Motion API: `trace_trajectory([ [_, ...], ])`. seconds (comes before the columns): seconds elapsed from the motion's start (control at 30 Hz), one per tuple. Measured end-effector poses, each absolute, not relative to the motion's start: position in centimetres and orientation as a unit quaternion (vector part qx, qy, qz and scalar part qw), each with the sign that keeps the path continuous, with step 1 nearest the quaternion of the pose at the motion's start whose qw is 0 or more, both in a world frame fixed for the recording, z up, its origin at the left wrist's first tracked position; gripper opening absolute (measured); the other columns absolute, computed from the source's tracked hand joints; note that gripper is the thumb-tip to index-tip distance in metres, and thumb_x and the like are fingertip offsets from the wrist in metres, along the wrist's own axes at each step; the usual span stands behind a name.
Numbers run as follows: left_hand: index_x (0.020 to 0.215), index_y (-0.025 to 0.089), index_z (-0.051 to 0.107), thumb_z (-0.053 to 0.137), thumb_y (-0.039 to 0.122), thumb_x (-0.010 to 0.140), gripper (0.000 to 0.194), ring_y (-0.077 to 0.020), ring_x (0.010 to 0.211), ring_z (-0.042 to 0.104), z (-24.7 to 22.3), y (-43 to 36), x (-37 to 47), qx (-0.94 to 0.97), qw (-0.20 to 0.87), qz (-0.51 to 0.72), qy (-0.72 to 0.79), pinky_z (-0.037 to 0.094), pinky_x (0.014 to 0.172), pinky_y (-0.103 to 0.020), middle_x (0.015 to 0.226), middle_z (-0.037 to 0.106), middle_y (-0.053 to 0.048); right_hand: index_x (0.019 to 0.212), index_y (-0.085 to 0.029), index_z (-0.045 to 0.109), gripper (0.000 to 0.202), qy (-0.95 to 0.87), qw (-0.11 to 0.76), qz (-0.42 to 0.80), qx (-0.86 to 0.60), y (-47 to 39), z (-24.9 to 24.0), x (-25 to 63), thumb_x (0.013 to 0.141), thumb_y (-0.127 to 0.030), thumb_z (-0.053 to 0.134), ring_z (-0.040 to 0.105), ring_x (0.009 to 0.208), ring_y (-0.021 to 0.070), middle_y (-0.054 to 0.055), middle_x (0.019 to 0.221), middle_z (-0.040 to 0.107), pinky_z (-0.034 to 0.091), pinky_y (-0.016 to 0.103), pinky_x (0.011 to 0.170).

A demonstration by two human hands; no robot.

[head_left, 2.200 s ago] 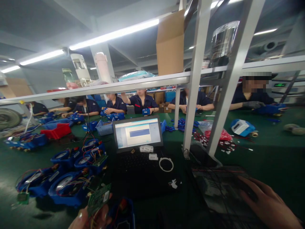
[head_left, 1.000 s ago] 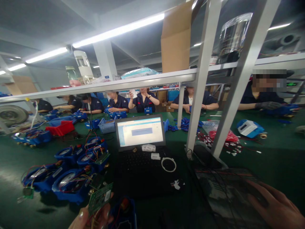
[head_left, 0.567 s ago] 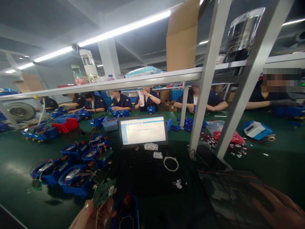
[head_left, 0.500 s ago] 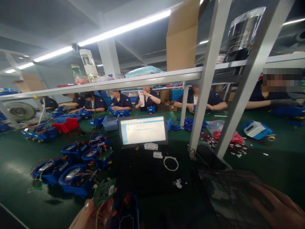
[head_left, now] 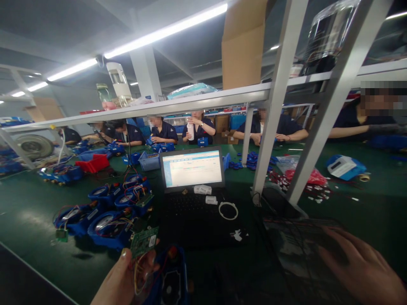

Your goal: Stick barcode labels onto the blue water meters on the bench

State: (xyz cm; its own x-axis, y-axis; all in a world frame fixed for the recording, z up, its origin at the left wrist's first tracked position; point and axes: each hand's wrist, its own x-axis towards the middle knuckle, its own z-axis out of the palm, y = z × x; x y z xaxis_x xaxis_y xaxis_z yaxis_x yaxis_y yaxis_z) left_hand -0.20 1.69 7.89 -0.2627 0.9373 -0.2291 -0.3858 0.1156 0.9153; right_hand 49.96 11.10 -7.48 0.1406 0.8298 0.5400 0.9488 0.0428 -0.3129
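Note:
My left hand [head_left: 127, 275] pinches a green circuit board [head_left: 144, 242] with coloured wires hanging from it. Just right of those fingers is a blue meter housing [head_left: 179, 271] with its top uncovered, partly cut off by the bottom edge. My right hand [head_left: 359, 262] rests over a dark computer mouse [head_left: 338, 253] on a dark, picture-printed mat [head_left: 295, 245]; dim light and blur hide part of the grip. Between the hands stands a laptop [head_left: 192, 169] with its screen lit. White plastic pieces [head_left: 202, 189] and a white ring [head_left: 228, 211] lie on its keyboard side.
Several blue meter housings [head_left: 110, 228] with loose wires sit at the left. A red bin [head_left: 93, 164] stands behind them. Shelf posts [head_left: 267, 127] rise right of the laptop, near a bag of red parts [head_left: 305, 176]. Several people work across the bench.
The view has shifted slightly, so the bench things sit a little higher and further right. My left hand still holds the board. My right hand and its fingers have shifted somewhat on the mat.

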Motion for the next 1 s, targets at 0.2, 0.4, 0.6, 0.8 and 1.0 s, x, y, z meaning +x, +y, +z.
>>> trace_trajectory([
  [0.2, 0.093, 0.015, 0.072, 0.071, 0.062, 0.066, 0.054, -0.0121, 0.057, 0.047, 8.7, 1.7, 0.3, 0.309, 0.538, 0.610, 0.493, 0.050, 0.073, -0.029, 0.072, 0.062, -0.004, 0.126, -0.023, 0.050, 0.037, -0.836, 0.233, 0.157, -0.471, 6.4, -1.9, 35.5, 0.089, -0.031, 0.048, 0.054, 0.108, 0.0227, 0.007, 0.123, 0.052, 0.049, 0.037, 0.093],
  [0.4, 0.098, 0.015, 0.072, 0.063, 0.061, 0.074, 0.053, -0.0110, 0.059, 0.045, 8.7, 1.6, 0.4, 0.344, 0.515, 0.606, 0.499, 0.050, 0.074, -0.030, 0.097, 0.067, -0.009, 0.126, -0.012, 0.054, 0.051, -0.882, 0.054, 0.110, -0.456, 4.3, -1.0, 29.3, 0.077, -0.015, 0.067, 0.051, 0.104, 0.0343, 0.016, 0.113, 0.055, 0.049, 0.049, 0.084],
  [0.6, 0.104, 0.012, 0.070, 0.063, 0.059, 0.075, 0.056, -0.0119, 0.059, 0.043, 8.2, 1.8, -0.3, 0.370, 0.515, 0.598, 0.490, 0.047, 0.071, -0.023, 0.063, 0.054, -0.002, 0.102, -0.011, 0.057, 0.023, -0.850, 0.203, 0.348, -0.339, 5.2, 2.8, 30.9, 0.079, -0.018, 0.061, 0.057, 0.083, 0.0224, 0.007, 0.093, 0.059, 0.047, 0.033, 0.075],
  [0.8, 0.098, 0.008, 0.072, 0.064, 0.061, 0.073, 0.058, -0.0137, 0.061, 0.047, 8.6, 1.8, 0.0, 0.381, 0.506, 0.584, 0.507, 0.046, 0.063, -0.022, 0.056, 0.046, -0.001, 0.089, -0.014, 0.060, 0.021, -0.770, 0.267, 0.511, -0.272, 5.7, 4.2, 30.7, 0.069, -0.009, 0.060, 0.055, 0.068, 0.0146, -0.003, 0.079, 0.061, 0.041, 0.021, 0.061],
  [1.0, 0.094, 0.008, 0.072, 0.067, 0.063, 0.069, 0.061, -0.0151, 0.058, 0.048, 8.9, 1.7, 0.8, 0.374, 0.497, 0.587, 0.518, 0.045, 0.055, -0.022, 0.053, 0.043, 0.000, 0.082, -0.012, 0.059, 0.018, -0.755, 0.274, 0.537, -0.258, 5.9, 4.5, 30.6, 0.067, -0.003, 0.055, 0.046, 0.057, 0.0097, -0.005, 0.066, 0.054, 0.034, 0.017, 0.050],
])
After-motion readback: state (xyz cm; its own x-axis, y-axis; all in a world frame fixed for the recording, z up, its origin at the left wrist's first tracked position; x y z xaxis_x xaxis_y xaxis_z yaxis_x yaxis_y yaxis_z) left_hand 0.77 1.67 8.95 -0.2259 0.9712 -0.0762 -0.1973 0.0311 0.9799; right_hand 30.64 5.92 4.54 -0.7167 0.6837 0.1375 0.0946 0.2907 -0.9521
